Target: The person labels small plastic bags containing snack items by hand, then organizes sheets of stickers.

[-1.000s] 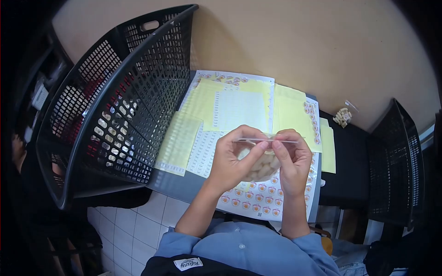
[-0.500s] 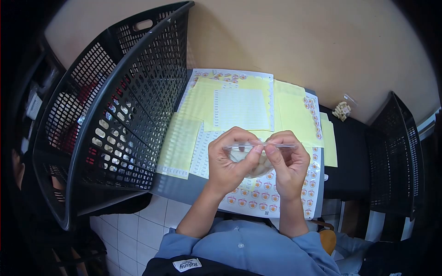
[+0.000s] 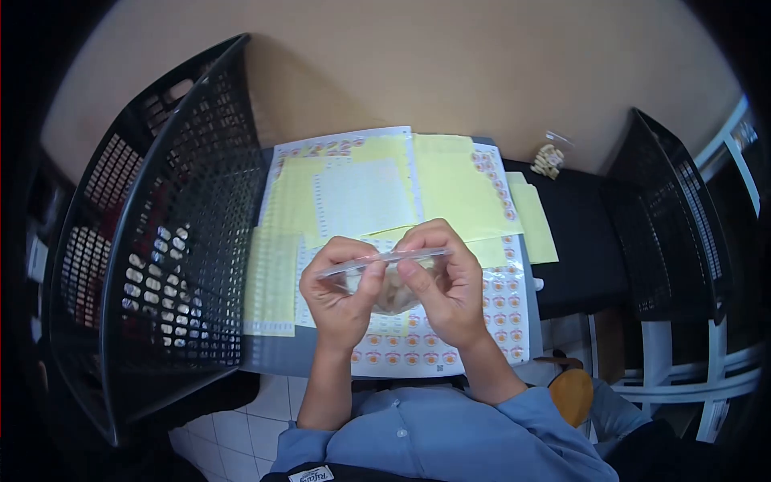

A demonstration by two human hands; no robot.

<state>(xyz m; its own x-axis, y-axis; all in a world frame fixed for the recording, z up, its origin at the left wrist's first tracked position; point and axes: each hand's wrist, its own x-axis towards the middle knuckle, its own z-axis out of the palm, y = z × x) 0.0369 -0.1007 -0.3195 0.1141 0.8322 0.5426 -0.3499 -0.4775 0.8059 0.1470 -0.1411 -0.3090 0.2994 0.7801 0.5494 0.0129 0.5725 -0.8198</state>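
Note:
A clear plastic bag point(image 3: 395, 296) with pale pieces inside hangs between my two hands, above the sticker sheets. My left hand point(image 3: 341, 293) pinches the left part of its top edge between thumb and fingers. The right part of that edge is pinched by my right hand point(image 3: 443, 285). Both thumbs lie close together near the middle of the edge. Beneath them is a white sheet with round orange stickers point(image 3: 414, 341). Yellow backing sheets point(image 3: 462, 189) and a sheet of small printed labels point(image 3: 361, 197) lie beyond my hands.
A large black perforated basket point(image 3: 173, 249) stands at the left, holding packets. Another black basket point(image 3: 671, 225) is at the right. Near the wall, a bag of pale pieces point(image 3: 548, 161) rests on a black surface point(image 3: 574, 241). Part of a person's leg shows at lower right.
The view has shifted, so the table and baskets appear further left. The bag's top edge is now tilted, with its right end higher, and both hands still pinch it.

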